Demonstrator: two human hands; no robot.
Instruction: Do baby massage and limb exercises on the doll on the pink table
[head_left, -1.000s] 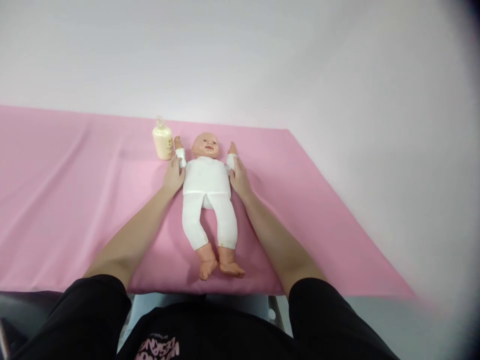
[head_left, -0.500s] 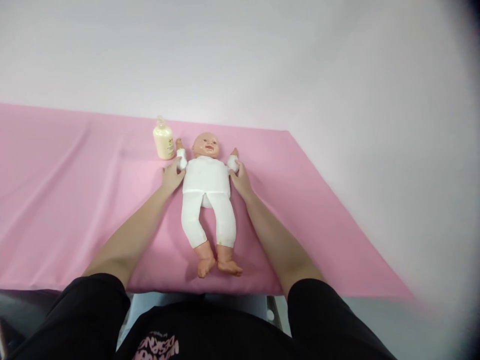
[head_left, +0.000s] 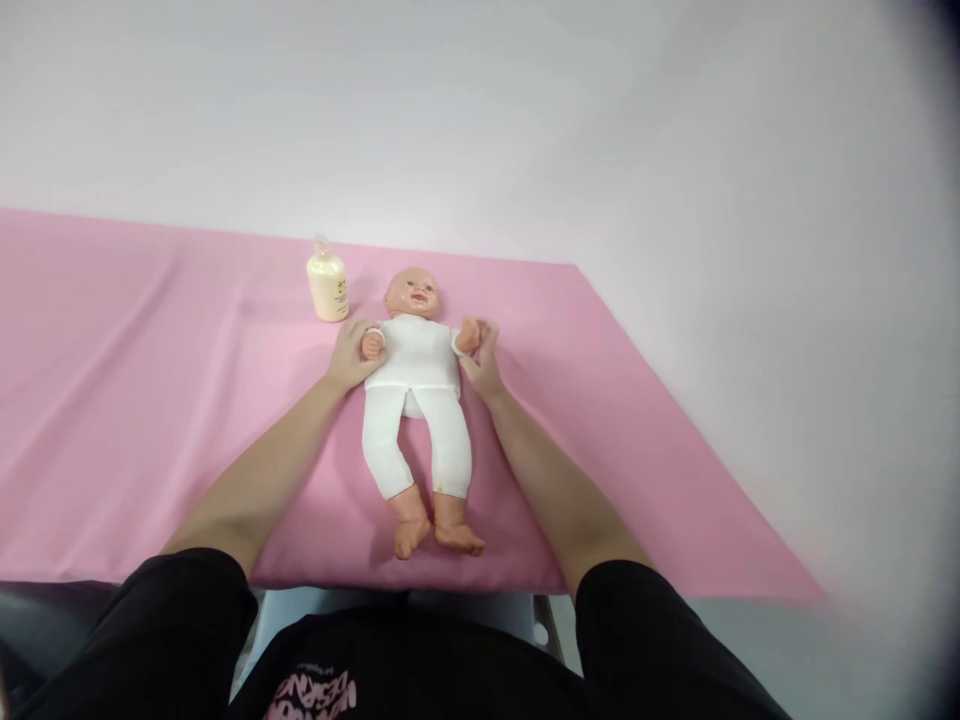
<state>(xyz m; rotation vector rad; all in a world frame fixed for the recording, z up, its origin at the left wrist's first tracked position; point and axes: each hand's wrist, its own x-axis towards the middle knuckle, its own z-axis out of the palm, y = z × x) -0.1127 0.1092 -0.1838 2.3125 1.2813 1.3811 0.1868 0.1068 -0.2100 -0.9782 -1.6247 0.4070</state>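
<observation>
While the doll lies face-up at frame centre, our left hand and right hand pinch its wrists, folding both arms inward; lotion bottle stands behind.

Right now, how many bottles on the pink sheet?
1. The cream bottle stands upright on the pink sheet, beside the doll near its head, just beyond the left hand. None other shows in this view.

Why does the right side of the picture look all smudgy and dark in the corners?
In the head view the middle is sharp: the doll, the bottle and both hands, left hand and right hand, show clearly. The pink cloth blurs toward its right edge, and the right corners darken. Lighting is soft and even, without glare.
</observation>
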